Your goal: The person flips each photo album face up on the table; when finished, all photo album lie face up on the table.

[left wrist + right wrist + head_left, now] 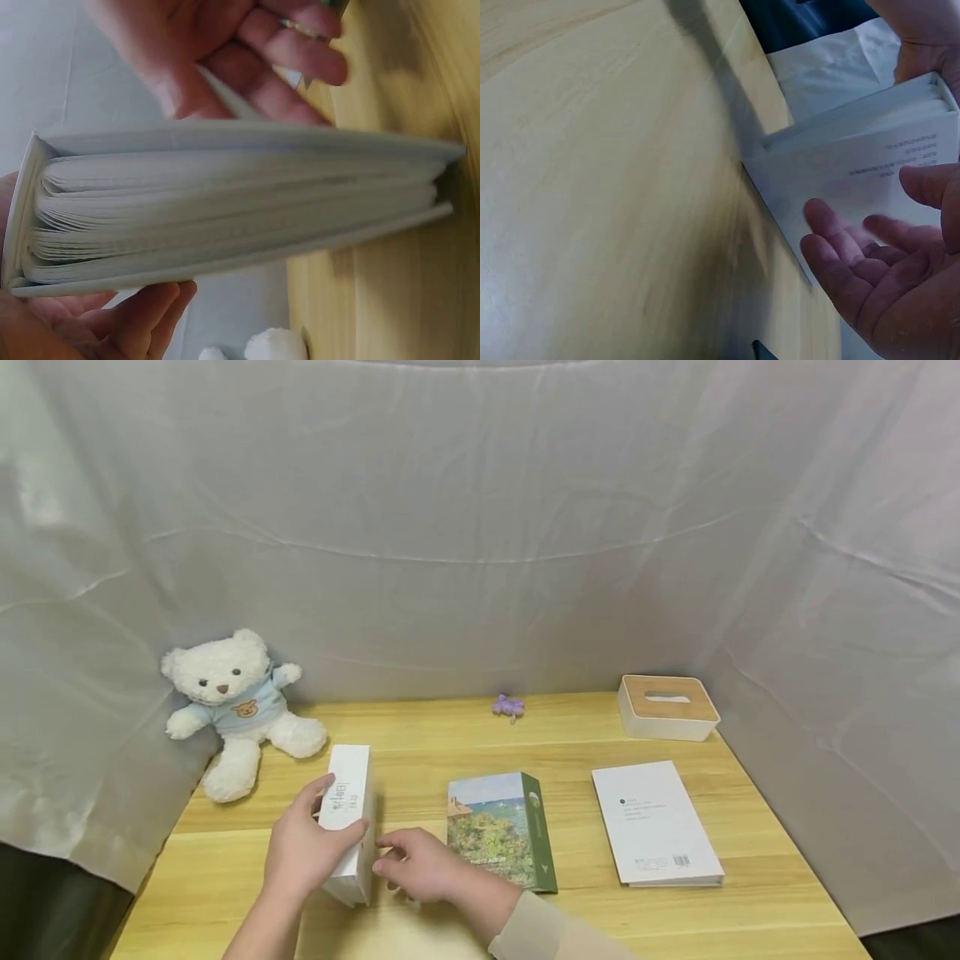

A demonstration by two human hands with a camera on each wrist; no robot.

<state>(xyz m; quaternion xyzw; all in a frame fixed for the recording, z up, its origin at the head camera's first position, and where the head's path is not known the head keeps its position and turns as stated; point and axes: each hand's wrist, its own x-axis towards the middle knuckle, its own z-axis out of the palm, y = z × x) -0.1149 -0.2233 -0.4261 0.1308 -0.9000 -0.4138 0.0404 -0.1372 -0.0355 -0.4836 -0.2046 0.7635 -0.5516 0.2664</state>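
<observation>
A thick white album (350, 781) stands on its fore edge on the wooden table, spine upward with dark lettering. My left hand (303, 847) grips it across the spine, thumb on one side and fingers on the other. Its stacked white pages (225, 202) show end-on in the left wrist view. Just right of the album is my right hand (420, 864), holding nothing, with loosely bent fingers near the cover (825, 161). Whether any fingertip touches that cover, I cannot tell. To the right lies a photo album (487, 827) with a painted seaside cover and green spine.
A white book (660, 827) with a barcode lies at the right. Behind stand a tissue box (667, 727) with a wooden lid and a small purple toy (508, 707). A white teddy bear (243, 714) sits at the back left. Grey cloth (480, 568) hangs around the table.
</observation>
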